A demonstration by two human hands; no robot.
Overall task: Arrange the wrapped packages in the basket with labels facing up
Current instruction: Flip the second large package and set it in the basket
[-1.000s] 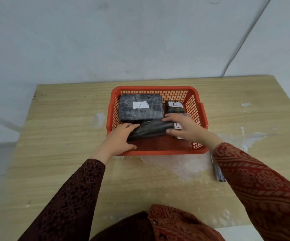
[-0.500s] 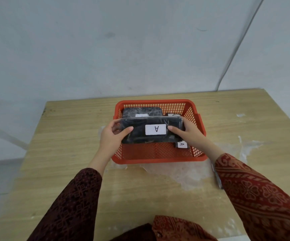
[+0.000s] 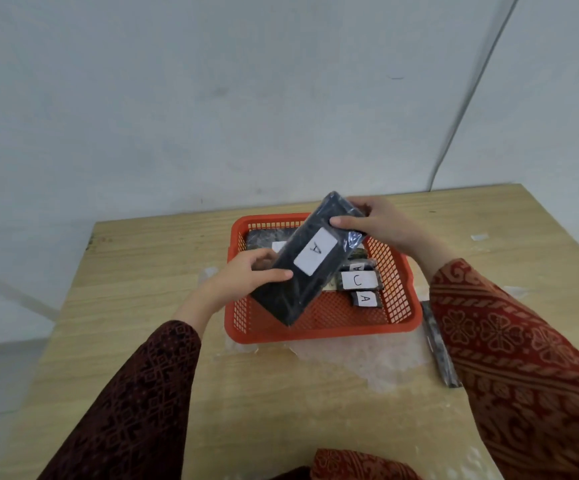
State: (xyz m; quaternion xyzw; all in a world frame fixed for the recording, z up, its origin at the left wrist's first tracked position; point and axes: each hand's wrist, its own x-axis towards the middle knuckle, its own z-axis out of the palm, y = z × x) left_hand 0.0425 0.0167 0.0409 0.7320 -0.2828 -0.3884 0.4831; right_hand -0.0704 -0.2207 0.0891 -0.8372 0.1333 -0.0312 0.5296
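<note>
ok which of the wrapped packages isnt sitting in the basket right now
The long black package labelled A: both hands, left hand and right hand, hold it tilted above the orange basket, while the others lie inside.

Black wrapped package [image 3: 307, 259] labelled A, tilted above orange basket [image 3: 319, 332], smaller labelled packages [image 3: 359, 280] inside

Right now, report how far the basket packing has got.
Done: three small packages, including those labelled C and A, lie label-up in the red basket, plus a large one at the back. In hand: both the left hand and right hand hold a long package tilted above it. Left: lay it flat, label up.
</note>
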